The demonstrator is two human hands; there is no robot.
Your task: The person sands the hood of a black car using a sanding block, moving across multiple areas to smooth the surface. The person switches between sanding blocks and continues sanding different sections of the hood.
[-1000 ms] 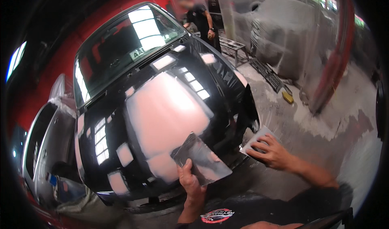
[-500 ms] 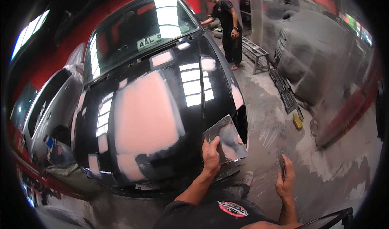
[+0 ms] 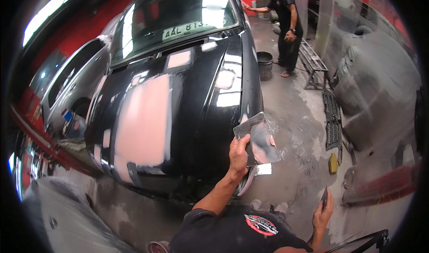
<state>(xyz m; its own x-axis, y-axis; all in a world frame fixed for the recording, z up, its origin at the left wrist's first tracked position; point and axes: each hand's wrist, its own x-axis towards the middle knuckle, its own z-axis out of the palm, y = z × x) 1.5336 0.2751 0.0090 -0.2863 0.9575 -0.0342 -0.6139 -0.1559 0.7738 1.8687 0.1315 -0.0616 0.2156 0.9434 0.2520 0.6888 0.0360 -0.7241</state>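
Observation:
My left hand [image 3: 238, 157] holds a square metal putty board [image 3: 245, 130] by its near left edge, thumb on top. Pink putty [image 3: 263, 142] is smeared over its face. The board is over the right front corner of a black car hood [image 3: 201, 127]. A large pink putty patch [image 3: 143, 123] covers the hood's left-centre, with smaller pale patches around it. Low on the right, my right hand [image 3: 321, 215] grips a thin dark putty spreader [image 3: 325, 195], seen nearly edge-on and apart from the board.
A co-worker [image 3: 288, 25] in dark clothes stands beside the car, one arm reaching to it. Along the right are a black bucket [image 3: 265, 67], a metal bench [image 3: 313, 60], a black grille [image 3: 332, 119], a yellow block [image 3: 333, 163] and a plastic-covered car [image 3: 375, 83]. A silver car [image 3: 73, 83] stands left.
My view has shifted toward the car's right side, bringing the black bucket into sight. The board appears slightly higher against the hood corner; my right hand appears lower. Both grips are unchanged.

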